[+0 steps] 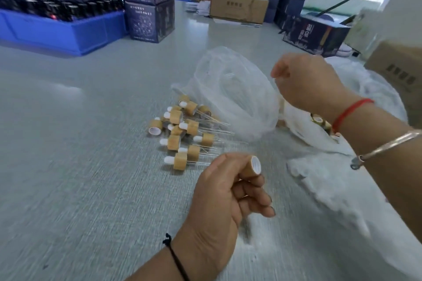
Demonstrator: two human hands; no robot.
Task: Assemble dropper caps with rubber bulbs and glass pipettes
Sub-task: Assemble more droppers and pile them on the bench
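About a dozen finished droppers [182, 134] piled on the bench [80, 166], each with white bulb, tan cap and glass tube. One more cap [250, 165] held in the left hand [219, 201], fingers [255, 198] curled round it, no tube in yet. Right hand [306, 82] up by the clear bag [230, 91], pinched (maybe on a thin glass tube, too blurry to tell). Many left to do, likely.

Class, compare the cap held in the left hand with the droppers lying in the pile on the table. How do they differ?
The cap in the left hand shows no pipette; the piled droppers mostly have glass pipettes and white bulbs. The cap is held off the table; the droppers lie on it. Both share a tan, wood-like collar.
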